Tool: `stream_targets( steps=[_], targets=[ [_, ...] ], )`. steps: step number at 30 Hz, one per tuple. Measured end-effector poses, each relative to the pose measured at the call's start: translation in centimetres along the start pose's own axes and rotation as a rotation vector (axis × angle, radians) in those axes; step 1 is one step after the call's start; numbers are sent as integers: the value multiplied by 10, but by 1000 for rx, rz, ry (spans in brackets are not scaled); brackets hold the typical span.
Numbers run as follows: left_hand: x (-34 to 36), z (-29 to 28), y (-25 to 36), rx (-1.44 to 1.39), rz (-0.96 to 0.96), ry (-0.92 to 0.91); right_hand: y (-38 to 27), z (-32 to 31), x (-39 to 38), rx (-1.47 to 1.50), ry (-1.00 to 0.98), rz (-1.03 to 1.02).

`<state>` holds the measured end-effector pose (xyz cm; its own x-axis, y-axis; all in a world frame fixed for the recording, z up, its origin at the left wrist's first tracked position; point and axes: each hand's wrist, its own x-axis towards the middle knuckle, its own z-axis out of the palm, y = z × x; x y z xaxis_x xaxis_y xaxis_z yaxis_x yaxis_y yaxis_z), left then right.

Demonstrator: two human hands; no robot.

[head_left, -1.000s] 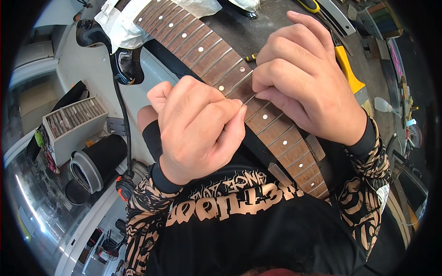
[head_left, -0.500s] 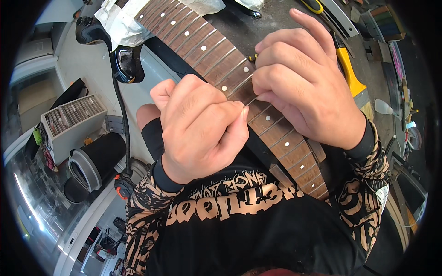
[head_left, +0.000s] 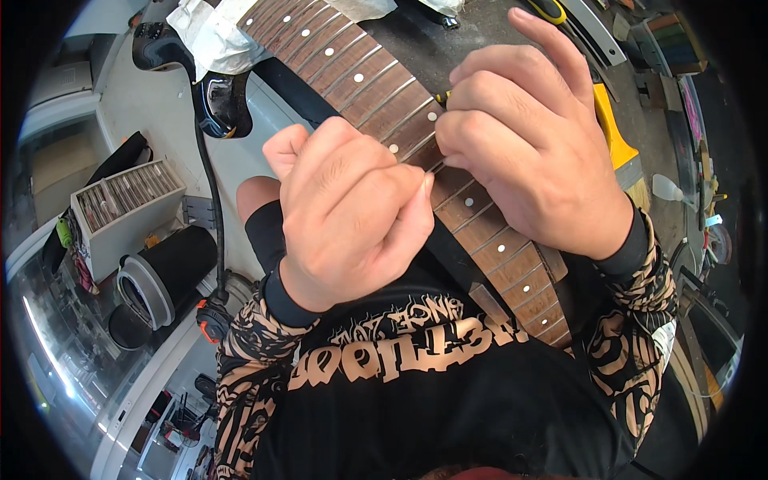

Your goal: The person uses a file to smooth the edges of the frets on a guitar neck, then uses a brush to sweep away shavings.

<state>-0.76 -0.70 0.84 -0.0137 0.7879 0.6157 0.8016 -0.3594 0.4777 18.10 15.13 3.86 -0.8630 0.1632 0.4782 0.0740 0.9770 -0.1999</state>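
Observation:
A guitar neck (head_left: 376, 80) with a brown fretboard, metal frets and pale round dots runs diagonally from the upper left down toward my shirt. My left hand (head_left: 348, 212) is closed in a pinch over its middle, thumb and index fingertips at the board's near edge. Across from it, my right hand (head_left: 532, 152) also pinches low over the fretboard, little finger raised. The fingertips of both hands nearly meet along the line of one fret. Something thin seems to lie between them, too small to name. White paper (head_left: 212, 40) covers part of the glossy black guitar body (head_left: 224, 104).
At right on the workbench lie a yellow-handled tool (head_left: 614, 132), a metal straightedge (head_left: 594, 32) and a translucent bottle (head_left: 666, 187). On the left stand a white box (head_left: 128, 216) of upright flat pieces and a black bin (head_left: 180, 268). A black cable (head_left: 210, 184) hangs beside them.
Both hands stay pinched and have shifted only slightly over the fretboard, their fingertips drawing a little closer together. The neck sits marginally to the right in view.

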Motion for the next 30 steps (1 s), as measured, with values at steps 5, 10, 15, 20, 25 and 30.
stream_targets(
  steps=[5, 10, 15, 20, 25, 30],
  targets=[
    [2, -2, -4, 25, -19, 19, 23, 10, -2, -21, 97, -115],
    [3, -3, -3, 30, -22, 18, 28, 13, -7, 87, 161, -62],
    [0, -3, 0, 42, -24, 5, 18, -20, 1, 83, -139, 37],
    [0, -3, 4, 24, -19, -21, 11, -10, -3, 73, -106, 16],
    [0, -3, 2, -11, -26, -32, 8, -5, -4, 86, -50, -3],
    [1, 1, -4, 6, -21, 5, 21, 14, -10, 91, 45, -23]
  ],
)
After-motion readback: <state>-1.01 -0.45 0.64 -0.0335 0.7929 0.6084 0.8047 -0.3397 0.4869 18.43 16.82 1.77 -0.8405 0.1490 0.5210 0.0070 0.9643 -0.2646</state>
